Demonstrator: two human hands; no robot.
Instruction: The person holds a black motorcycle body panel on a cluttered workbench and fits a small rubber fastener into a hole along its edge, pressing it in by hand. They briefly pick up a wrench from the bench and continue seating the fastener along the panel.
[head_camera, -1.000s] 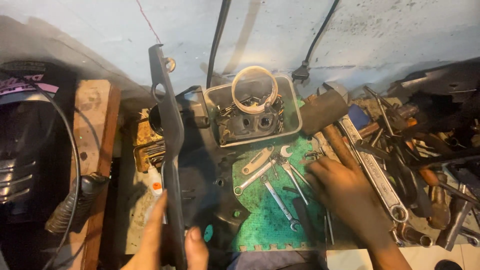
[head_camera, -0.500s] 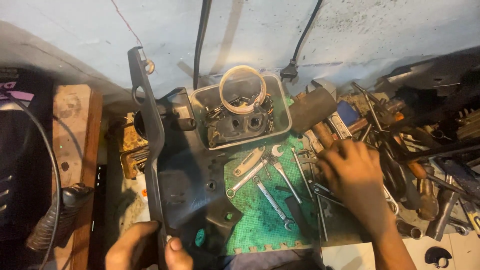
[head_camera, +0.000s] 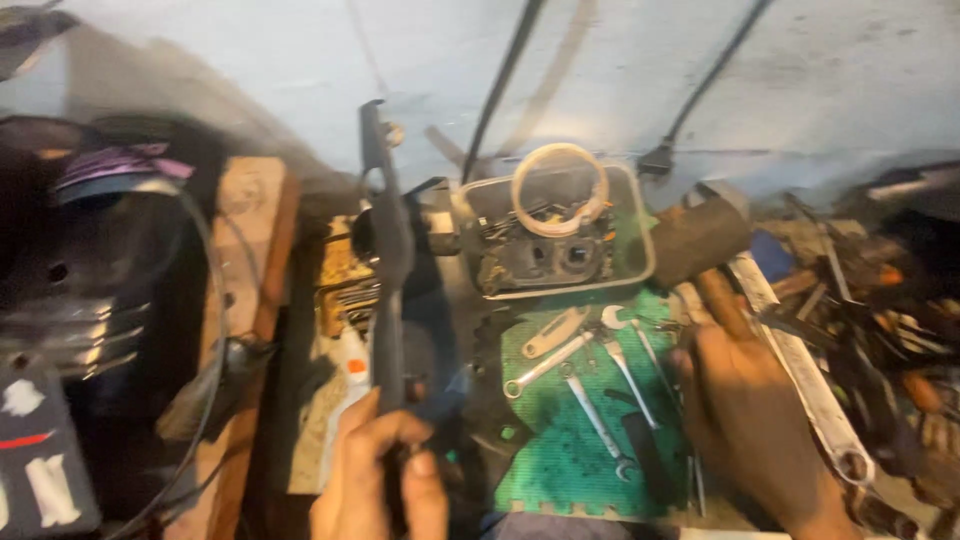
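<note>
Left hand (head_camera: 385, 470) is clenched around the lower end of a long dark grey metal lever-like part (head_camera: 388, 290), which stands nearly upright, top end reaching toward the pale wall. Right hand (head_camera: 745, 410) lies palm-down, fingers spread, over scattered tools at the right edge of a green foam mat (head_camera: 570, 470); grip unclear, blurred, cannot tell whether it pinches anything. Several silver open-end wrenches (head_camera: 590, 385) lie on the mat just left of the right hand. Behind the mat sits a rectangular clear plastic tray (head_camera: 640, 250) holding dark engine pieces and a pale ring (head_camera: 558, 188). A brown wooden-handled hammer (head_camera: 700, 250) rests beside the tray.
</note>
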